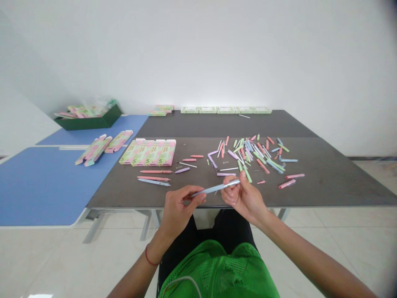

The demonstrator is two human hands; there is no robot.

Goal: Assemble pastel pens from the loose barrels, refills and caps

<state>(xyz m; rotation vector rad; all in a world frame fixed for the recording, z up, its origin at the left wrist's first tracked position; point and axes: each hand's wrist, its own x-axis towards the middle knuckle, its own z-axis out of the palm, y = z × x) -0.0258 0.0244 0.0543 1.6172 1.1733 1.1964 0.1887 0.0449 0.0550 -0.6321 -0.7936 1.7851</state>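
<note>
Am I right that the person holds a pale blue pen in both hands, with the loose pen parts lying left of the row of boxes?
No: the head view shows the loose pen parts right of the row of boxes, not left.

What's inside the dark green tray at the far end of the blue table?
The dark green tray holds flat pink-and-green printed cartons and a clear plastic bag. Its front wall hides the lower part, so anything beneath them can't be seen.
</note>
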